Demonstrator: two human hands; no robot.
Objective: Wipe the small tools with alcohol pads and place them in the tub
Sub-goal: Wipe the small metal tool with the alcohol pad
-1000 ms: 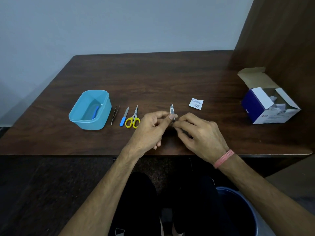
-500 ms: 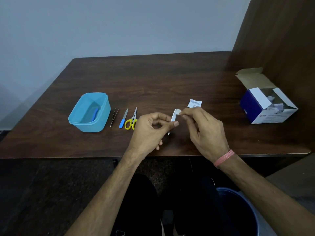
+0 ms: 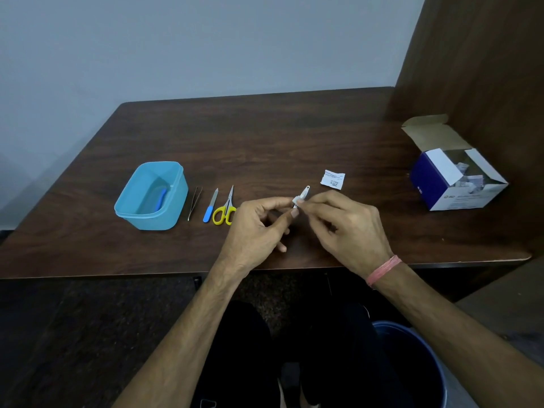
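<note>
My left hand [image 3: 259, 228] pinches the lower end of a small silver nail clipper [image 3: 305, 192], held tilted above the table. My right hand [image 3: 347, 228] pinches a white alcohol pad [image 3: 296, 200] wrapped against the clipper's middle. The blue tub [image 3: 176, 195] stands at the left with one blue-handled tool [image 3: 161, 199] inside. Black tweezers [image 3: 194, 203], a blue-handled nail file [image 3: 210, 206] and yellow-handled scissors [image 3: 225, 209] lie in a row between the tub and my left hand.
A torn white pad wrapper [image 3: 333, 179] lies beyond my right hand. An open blue-and-white box of pads [image 3: 453, 178] sits at the table's right, by a wooden side panel. A blue bin [image 3: 412, 363] stands on the floor under the table's front edge.
The pad has slid down the clipper from its tip toward the middle. The clipper's silver end now shows above my fingers. Both hands stay together over the table.
</note>
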